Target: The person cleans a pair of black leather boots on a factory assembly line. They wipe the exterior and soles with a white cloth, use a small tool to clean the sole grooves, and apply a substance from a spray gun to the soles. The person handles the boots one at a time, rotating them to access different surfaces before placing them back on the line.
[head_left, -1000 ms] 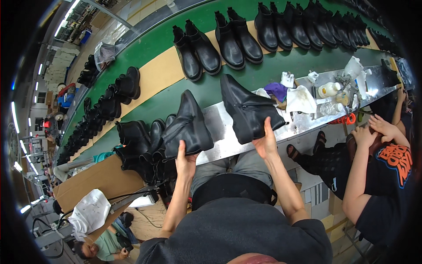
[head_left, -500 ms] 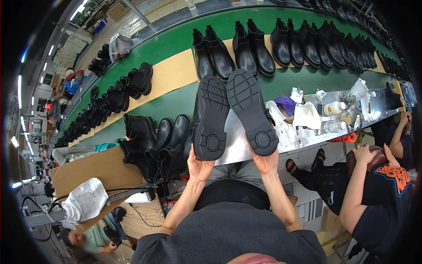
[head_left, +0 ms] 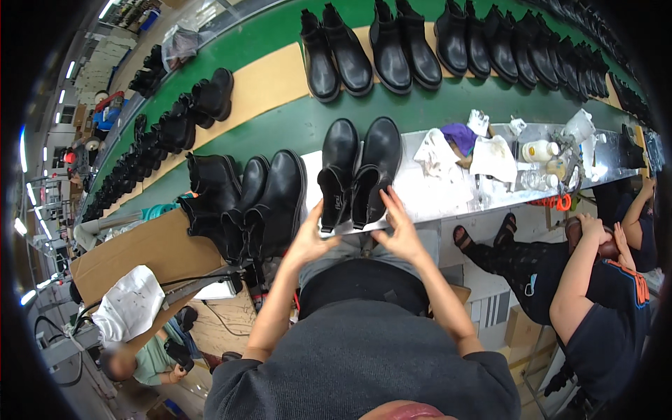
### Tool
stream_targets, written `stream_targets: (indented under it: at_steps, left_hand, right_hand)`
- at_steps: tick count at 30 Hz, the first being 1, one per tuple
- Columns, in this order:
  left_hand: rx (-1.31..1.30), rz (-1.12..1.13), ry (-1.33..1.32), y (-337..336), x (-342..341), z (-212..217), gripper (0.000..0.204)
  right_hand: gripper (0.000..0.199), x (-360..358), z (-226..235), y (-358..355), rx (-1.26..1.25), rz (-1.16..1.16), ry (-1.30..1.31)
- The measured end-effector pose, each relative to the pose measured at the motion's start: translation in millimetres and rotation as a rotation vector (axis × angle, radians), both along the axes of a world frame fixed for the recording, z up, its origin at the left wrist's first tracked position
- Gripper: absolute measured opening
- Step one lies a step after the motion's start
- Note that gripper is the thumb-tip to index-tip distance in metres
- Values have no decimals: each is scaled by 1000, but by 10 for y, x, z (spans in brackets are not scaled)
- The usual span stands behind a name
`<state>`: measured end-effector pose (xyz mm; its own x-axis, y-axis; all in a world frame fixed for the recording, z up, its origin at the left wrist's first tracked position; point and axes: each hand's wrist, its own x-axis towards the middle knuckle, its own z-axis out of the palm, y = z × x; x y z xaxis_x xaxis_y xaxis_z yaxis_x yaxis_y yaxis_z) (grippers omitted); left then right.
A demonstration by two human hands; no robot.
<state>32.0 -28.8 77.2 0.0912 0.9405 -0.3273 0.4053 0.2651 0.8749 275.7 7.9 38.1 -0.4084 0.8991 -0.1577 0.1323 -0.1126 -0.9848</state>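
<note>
A pair of black ankle boots stands upright on the shiny metal tabletop in front of me, toes pointing away and shaft openings toward me. My left hand (head_left: 313,238) is beside the shaft of the left boot (head_left: 340,147), thumb and fingers apart. On the other side, my right hand (head_left: 402,227) has its fingers spread next to the right boot (head_left: 382,147), fingertips near or touching the shaft. Neither hand is wrapped round a boot. Just to the left, more black boots (head_left: 280,182) stand or lie close together.
Rows of black boots (head_left: 392,52) line the green table (head_left: 273,115) on tan paper strips (head_left: 269,73). White cloths (head_left: 493,157), a purple cloth (head_left: 460,136) and bottles (head_left: 539,150) lie to the right. Cardboard (head_left: 133,259) sits at left. Co-workers sit at lower right and lower left.
The boots, held up with soles facing me, have come down to stand on the metal top. Both hands have loosened from them, and the view has shifted slightly.
</note>
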Motion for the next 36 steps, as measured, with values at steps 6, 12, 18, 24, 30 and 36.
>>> stream_targets:
  at_steps: [6,12,18,24,30,36]
  left_hand:
    - [-152,335,-153,587,-359,387,65]
    - [-408,10,484,2015,28,-285,124]
    - [-269,126,530,1918,-74,-324,116]
    - [-174,410,-183,1545,-312,-73,89]
    - [-256,357,-407,1319,-429,208,78]
    - [-358,252,-905,1135,-251,291,56]
  right_hand:
    - [48,194,109,788,-340,-432,46]
    - [141,-666,-4,1788,-199,-155,-827]
    - [132,-540,-130,1721,-140,-149,-817]
    - [108,48,-218,1522,-216,-281,-13]
    - [85,198,283,1291,-487,-235,487]
    - [51,402,132,1211,-610,190,892]
